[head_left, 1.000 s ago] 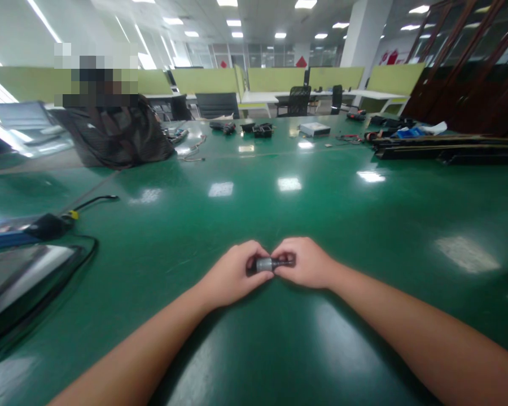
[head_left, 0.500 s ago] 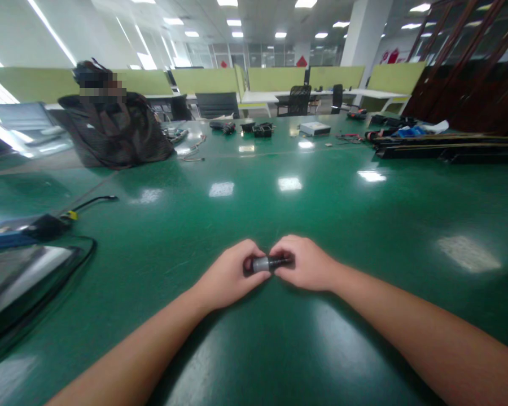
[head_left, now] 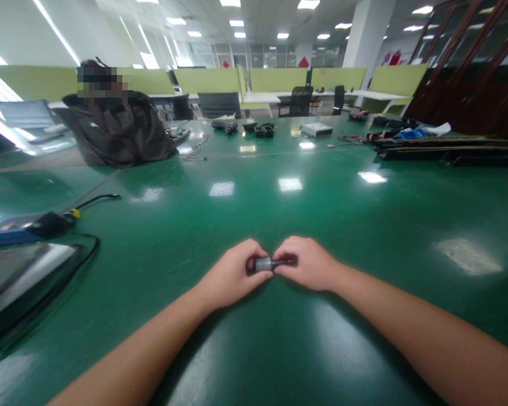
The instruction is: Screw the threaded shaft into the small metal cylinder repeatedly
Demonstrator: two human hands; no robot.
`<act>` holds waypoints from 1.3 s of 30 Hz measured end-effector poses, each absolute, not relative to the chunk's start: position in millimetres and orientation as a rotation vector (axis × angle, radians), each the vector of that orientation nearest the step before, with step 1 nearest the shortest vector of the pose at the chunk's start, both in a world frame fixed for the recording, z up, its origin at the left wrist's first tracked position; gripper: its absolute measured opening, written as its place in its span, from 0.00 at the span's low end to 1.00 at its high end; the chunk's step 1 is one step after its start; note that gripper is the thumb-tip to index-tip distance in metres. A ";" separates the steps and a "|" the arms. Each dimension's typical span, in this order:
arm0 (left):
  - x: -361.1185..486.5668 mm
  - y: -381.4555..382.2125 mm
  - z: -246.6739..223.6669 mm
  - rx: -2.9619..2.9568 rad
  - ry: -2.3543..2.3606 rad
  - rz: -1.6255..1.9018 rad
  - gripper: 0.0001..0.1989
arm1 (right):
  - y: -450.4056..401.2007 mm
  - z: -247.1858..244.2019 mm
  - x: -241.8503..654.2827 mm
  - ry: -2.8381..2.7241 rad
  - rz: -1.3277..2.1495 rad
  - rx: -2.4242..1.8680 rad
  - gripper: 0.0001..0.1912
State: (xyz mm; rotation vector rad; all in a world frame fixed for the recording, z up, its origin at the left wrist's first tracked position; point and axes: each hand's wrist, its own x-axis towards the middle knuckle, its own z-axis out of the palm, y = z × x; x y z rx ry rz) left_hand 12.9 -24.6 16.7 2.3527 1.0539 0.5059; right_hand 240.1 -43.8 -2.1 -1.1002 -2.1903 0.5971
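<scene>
A small cylindrical piece point(head_left: 263, 264), dark with a grey band around its middle, lies sideways between my hands, low over the green tabletop point(head_left: 254, 214). My left hand point(head_left: 231, 276) is closed around its thicker left end, thumb along the near side. The narrower dark end on the right sits in the pinch of my right hand point(head_left: 308, 263). Thumbs and fingertips of both hands almost meet at the piece. Fingers cover both of its ends, so its exact kind cannot be made out.
At left are a blue device point(head_left: 12, 228) with a black cable and a flat grey panel point(head_left: 21, 276). A large dark bag point(head_left: 118, 132) stands beyond. Farther back are a white box point(head_left: 316, 129), dark gadgets point(head_left: 265, 130) and long black strips point(head_left: 444, 149).
Both hands keep hold of the piece in nearly the same place. Its right part now looks thinner between the fingers. The view has shifted slightly.
</scene>
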 end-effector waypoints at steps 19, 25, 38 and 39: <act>8.0 -22.3 16.0 2.301 1.063 0.495 0.10 | -42.1 1.0 245.3 -2.142 0.665 -1.160 0.06; 7.0 -20.6 14.8 2.305 1.069 0.496 0.11 | -38.6 0.4 250.9 -2.171 0.693 -1.138 0.07; 8.8 -21.7 15.9 2.290 1.065 0.499 0.11 | -23.5 2.0 283.6 -2.180 0.812 -1.232 0.04; 9.0 -22.3 16.2 2.293 1.063 0.500 0.11 | -22.8 1.5 286.2 -2.162 0.832 -1.249 0.04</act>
